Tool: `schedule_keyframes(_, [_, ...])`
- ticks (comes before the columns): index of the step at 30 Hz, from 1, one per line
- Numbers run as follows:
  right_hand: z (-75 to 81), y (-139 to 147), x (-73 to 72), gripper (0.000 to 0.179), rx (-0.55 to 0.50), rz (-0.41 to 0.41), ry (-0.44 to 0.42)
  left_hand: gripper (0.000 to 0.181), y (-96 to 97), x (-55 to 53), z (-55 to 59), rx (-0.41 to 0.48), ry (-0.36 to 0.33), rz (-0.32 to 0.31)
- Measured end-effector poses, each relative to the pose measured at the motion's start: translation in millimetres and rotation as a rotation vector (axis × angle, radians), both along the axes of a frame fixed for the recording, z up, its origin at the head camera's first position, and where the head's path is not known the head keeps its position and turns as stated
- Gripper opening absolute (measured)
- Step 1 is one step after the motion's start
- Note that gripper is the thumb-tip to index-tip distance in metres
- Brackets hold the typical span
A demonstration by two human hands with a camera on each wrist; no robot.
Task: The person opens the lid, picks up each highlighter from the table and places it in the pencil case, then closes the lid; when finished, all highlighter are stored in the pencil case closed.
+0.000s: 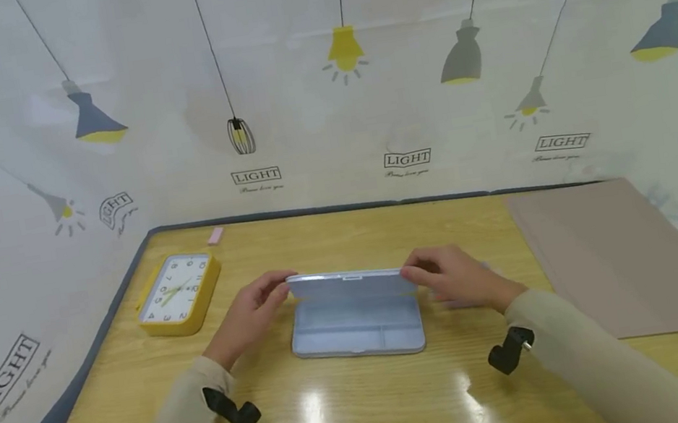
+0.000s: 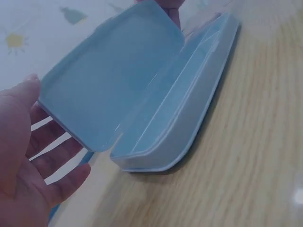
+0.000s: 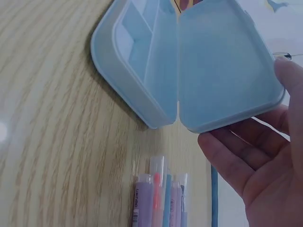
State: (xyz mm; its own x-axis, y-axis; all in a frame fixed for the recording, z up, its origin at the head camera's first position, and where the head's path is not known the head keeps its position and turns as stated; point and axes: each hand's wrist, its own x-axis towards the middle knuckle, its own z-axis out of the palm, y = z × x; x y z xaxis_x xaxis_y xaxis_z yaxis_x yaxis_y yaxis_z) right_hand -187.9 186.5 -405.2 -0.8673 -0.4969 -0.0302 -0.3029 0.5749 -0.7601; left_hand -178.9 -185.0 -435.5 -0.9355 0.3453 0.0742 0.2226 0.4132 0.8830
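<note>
A pale blue plastic pencil case (image 1: 339,343) lies on the wooden table with its hinged lid (image 1: 353,287) raised. Inside the base, thin walls divide off compartments, and no items show in them. My left hand (image 1: 251,315) holds the lid's left end, thumb at the rim and fingers (image 2: 57,158) behind it. At the opposite end, my right hand (image 1: 457,275) pinches the lid in the same way. Several pens and highlighters (image 3: 158,201) lie beside the case on the right; in the head view my right hand mostly covers them.
A yellow alarm clock (image 1: 179,294) lies face up at the left. Near the back edge sits a small pink block (image 1: 215,236). A flat brown-grey board (image 1: 628,256) covers the table's right side. Lamp-patterned cloth (image 1: 309,99) encloses the back and sides.
</note>
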Motion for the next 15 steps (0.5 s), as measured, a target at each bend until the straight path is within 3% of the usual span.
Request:
schedule_keyframes(4, [-3.8,0,-4.7,0.035,-0.062,-0.041,-0.043,0.041,2.1,-9.8,-5.6,0.098,-0.065,0.007])
schedule_keyframes(10, [-4.8,6,-8.3,0.038,-0.130,-0.099,-0.090,0.040,7.6,-18.8,-10.0,0.181,-0.091,0.027])
schedule_keyframes(12, [-3.1,13,-8.3,0.038,-0.120,-0.119,-0.060,0.040,8.5,-20.6,-10.2,0.190,-0.102,0.044])
schedule_keyframes(15, [-1.6,30,-9.2,0.034,-0.014,-0.150,0.045,0.043,9.2,-22.9,-9.8,0.175,-0.119,0.075])
